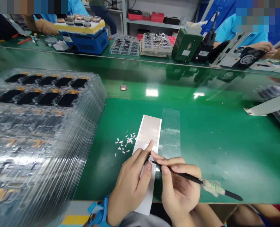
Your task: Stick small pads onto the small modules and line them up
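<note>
My left hand [132, 179] is closed in a pinch over a white adhesive strip sheet [150, 127]. A small dark piece [146, 159] shows between its thumb and fingers, mostly hidden by them. In my right hand [181, 186] is a pair of black tweezers [189, 177], held like a pen, with clear tape wrapped near the rear end. The tips of the tweezers reach the dark piece at my left fingertips. Beside the strip lies a clear film [171, 132], flat on the green mat. Tiny white scraps [128, 140] are scattered left of the strip.
Tall stacked clear trays [83, 126] with black screens fill the left side. A small metallic part [123, 87] lies farther back. On the rear shelf stand a blue box [90, 41], clear part cases [125, 44] and a green box [187, 44]. Co-workers sit behind it.
</note>
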`<state>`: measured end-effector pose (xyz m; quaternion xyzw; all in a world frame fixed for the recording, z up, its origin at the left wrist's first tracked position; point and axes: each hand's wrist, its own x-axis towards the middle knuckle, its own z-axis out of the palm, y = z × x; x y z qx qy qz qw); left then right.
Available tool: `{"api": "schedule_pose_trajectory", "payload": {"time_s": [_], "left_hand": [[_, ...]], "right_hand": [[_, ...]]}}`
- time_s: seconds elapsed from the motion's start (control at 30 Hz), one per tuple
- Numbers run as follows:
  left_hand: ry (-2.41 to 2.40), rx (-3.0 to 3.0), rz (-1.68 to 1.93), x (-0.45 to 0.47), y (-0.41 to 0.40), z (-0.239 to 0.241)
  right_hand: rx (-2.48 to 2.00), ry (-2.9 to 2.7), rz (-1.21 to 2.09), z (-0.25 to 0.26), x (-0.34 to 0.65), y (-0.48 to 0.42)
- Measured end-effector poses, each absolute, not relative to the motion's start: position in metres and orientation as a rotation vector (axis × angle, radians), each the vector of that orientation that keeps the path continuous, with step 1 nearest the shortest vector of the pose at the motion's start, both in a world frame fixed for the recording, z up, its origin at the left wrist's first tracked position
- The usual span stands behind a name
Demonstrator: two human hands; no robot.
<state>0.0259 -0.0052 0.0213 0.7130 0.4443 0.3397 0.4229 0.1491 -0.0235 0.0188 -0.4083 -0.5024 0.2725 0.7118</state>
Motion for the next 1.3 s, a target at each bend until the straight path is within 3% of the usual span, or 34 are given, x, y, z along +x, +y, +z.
{"api": "schedule_pose_trajectory", "payload": {"time_s": [1.3], "left_hand": [[1.085, 1.771, 0.792, 0.0262, -0.0029, 0.0198]], "right_hand": [[-0.89, -1.092, 0.608, 0.0151, 0.1501, -0.0237]]}}
